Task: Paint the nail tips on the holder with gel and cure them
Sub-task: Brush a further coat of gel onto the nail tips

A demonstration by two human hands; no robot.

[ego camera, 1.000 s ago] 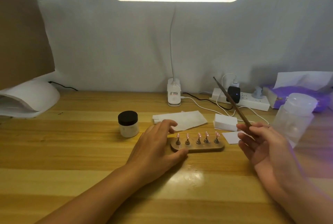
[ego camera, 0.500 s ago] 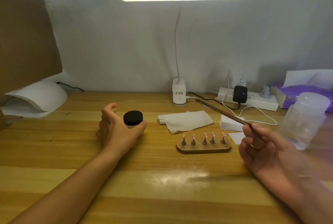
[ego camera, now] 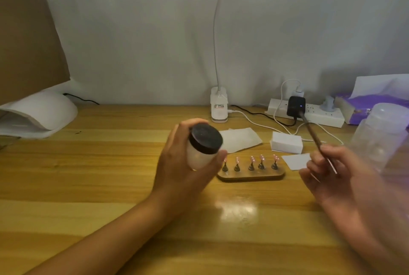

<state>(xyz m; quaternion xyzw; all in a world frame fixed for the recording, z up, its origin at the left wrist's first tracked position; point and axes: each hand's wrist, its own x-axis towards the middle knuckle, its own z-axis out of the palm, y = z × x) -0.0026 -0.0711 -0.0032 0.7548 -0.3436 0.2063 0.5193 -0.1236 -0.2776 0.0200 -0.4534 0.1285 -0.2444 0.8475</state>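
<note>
The left hand curls its fingers round the white glass jar with the black lid, lifted off the tabletop. The right hand pinches a thin brown brush.

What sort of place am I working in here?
Probably a home nail-art setup rather than a salon: a nail tip holder on a wooden desk, a white curing lamp at left, and a power strip at the back.
</note>
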